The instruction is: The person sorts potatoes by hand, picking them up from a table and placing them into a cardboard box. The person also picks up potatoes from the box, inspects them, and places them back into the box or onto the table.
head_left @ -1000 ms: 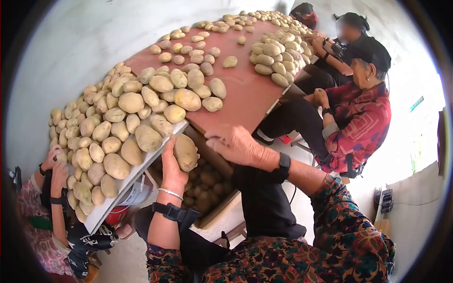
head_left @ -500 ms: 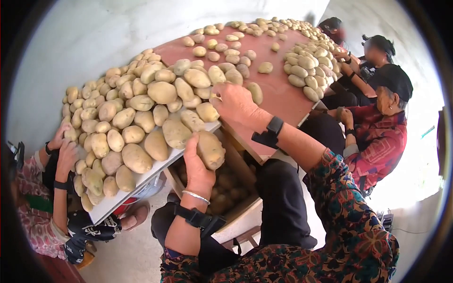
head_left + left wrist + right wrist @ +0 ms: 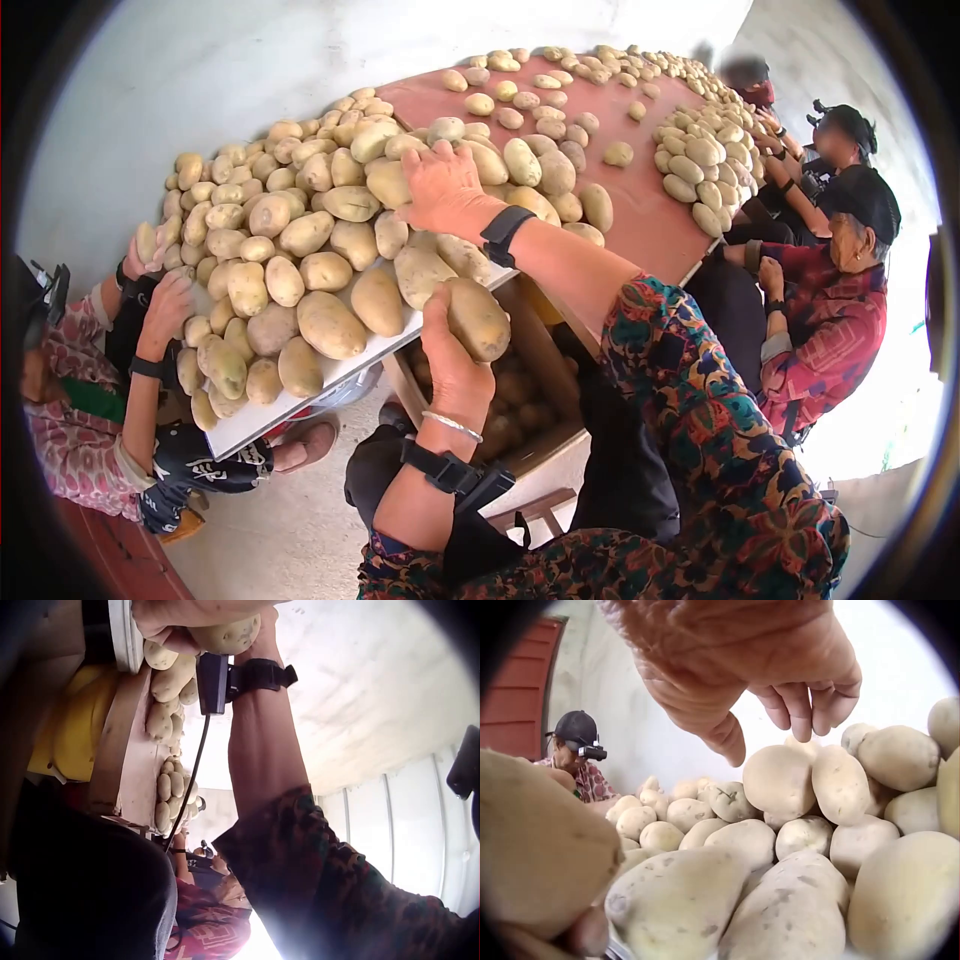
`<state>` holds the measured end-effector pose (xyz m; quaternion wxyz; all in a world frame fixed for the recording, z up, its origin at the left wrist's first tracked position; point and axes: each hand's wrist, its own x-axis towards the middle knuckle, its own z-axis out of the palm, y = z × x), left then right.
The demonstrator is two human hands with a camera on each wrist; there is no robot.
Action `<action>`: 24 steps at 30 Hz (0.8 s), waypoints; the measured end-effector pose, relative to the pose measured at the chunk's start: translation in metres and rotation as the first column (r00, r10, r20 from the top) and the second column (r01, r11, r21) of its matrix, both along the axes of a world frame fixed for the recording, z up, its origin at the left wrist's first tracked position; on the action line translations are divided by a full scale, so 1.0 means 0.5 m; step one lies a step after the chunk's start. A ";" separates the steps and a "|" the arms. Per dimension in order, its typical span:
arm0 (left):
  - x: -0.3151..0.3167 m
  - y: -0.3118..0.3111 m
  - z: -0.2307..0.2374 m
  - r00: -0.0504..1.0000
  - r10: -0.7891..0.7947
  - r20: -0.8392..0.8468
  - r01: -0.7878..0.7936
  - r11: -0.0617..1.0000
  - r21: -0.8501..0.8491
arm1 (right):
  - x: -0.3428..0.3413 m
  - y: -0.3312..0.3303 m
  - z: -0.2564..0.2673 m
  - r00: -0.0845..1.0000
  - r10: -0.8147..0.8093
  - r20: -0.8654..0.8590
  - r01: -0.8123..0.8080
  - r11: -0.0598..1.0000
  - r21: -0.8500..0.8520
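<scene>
Head view: the left hand (image 3: 455,368) grasps a potato (image 3: 480,322) between thumb and fingers, likely for steady support. Right wrist view: the right hand (image 3: 746,656) is empty, fingers loose above the pile (image 3: 805,838), likely for clearance.

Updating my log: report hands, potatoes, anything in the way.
Left hand gripping a large potato. Right hand over the potato pile, no potato seen in its grasp; contact unclear. Nothing visible between right hand and pile.
</scene>
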<state>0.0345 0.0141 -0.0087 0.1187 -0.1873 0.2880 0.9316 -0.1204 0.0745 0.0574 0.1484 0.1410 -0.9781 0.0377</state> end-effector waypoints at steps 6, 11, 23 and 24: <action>-0.005 -0.008 0.014 0.999 0.049 -0.004 -0.049 0.999 0.019 | -0.005 -0.005 0.021 0.998 0.017 0.062 -0.016 1.000 -0.014; -0.006 -0.013 0.011 0.985 -0.100 -0.140 0.093 0.994 -0.062 | 0.077 0.070 0.083 0.963 0.174 0.205 0.021 0.711 -0.703; 0.000 0.022 0.001 0.870 -0.486 -0.081 0.458 0.859 -0.226 | 0.396 0.282 0.041 0.738 0.661 0.135 0.313 -0.159 -0.936; -0.002 0.034 -0.013 0.865 -0.492 -0.098 0.460 0.855 -0.240 | 0.423 0.293 0.044 0.768 0.627 0.132 0.270 -0.130 -0.954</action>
